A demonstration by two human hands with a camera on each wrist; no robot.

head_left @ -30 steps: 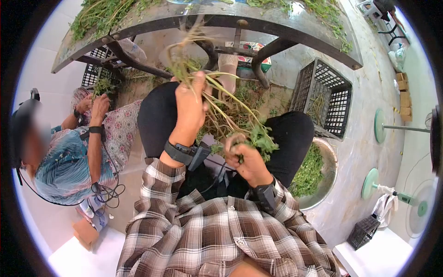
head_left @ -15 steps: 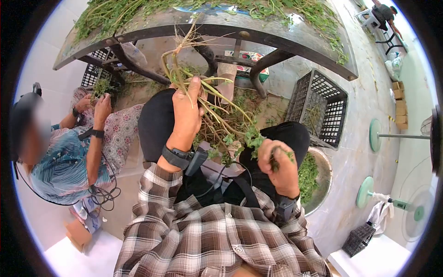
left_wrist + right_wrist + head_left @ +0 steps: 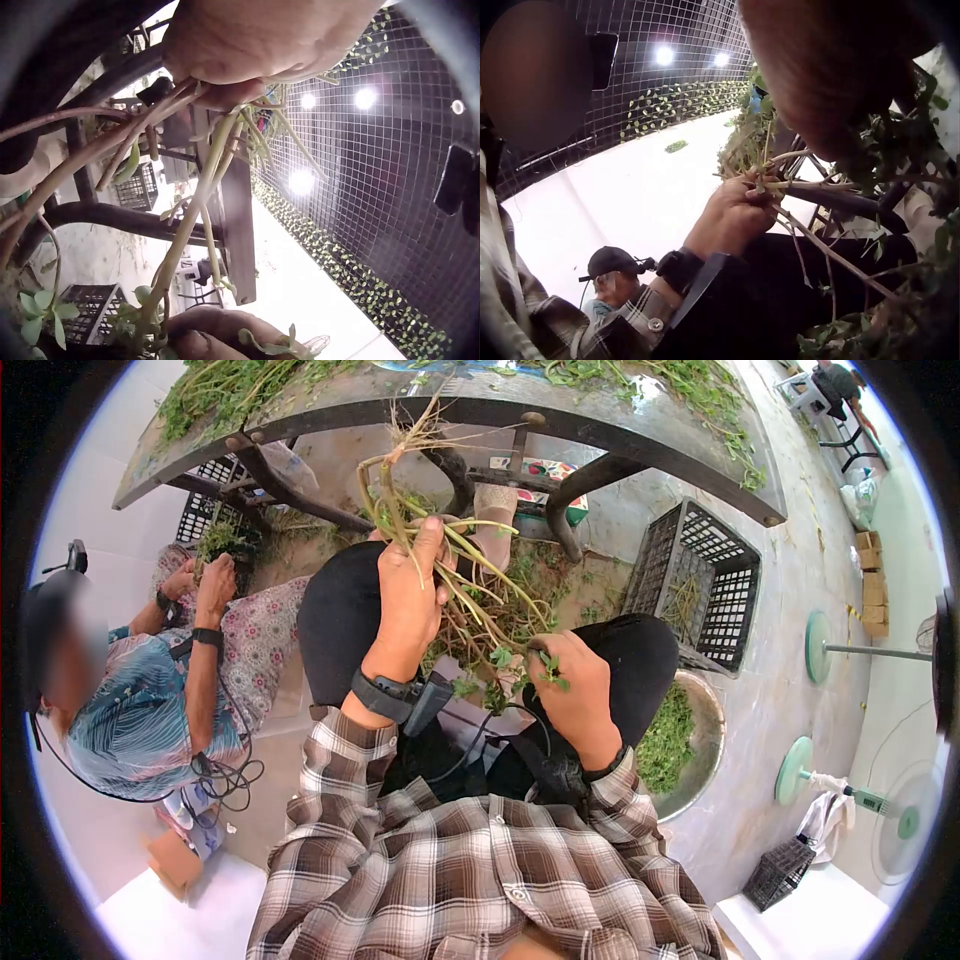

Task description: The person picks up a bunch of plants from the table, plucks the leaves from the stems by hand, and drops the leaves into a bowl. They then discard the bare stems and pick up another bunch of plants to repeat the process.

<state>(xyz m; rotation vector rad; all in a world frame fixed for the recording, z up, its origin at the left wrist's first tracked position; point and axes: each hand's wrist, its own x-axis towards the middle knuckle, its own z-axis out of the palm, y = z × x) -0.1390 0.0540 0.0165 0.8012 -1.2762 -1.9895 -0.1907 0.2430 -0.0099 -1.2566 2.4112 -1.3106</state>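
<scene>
My left hand (image 3: 410, 590) grips a bunch of long pale stems (image 3: 378, 500), whose thin roots stick up beyond the thumb. The stems slant down to the right between my knees. At their lower end my right hand (image 3: 578, 685) has its fingers curled on the leafy tips, with small green leaves (image 3: 552, 672) showing beside the fingers. In the left wrist view, a thick stem (image 3: 191, 214) runs from the left hand to the right fingers (image 3: 225, 334). Loose stems and leaves (image 3: 465, 635) lie heaped on the floor below.
A table (image 3: 560, 435) carries more greens along its top. Right of my knee stand a black plastic crate (image 3: 735, 610) and a metal basin (image 3: 712, 735) of picked leaves. At left another person (image 3: 140, 710) sits handling a sprig. Fans (image 3: 905, 815) stand at right.
My right hand swung out right towards the basin side with leaves in it, then came back left to the stem tips. The left hand keeps its grip on the bunch, almost in place.
</scene>
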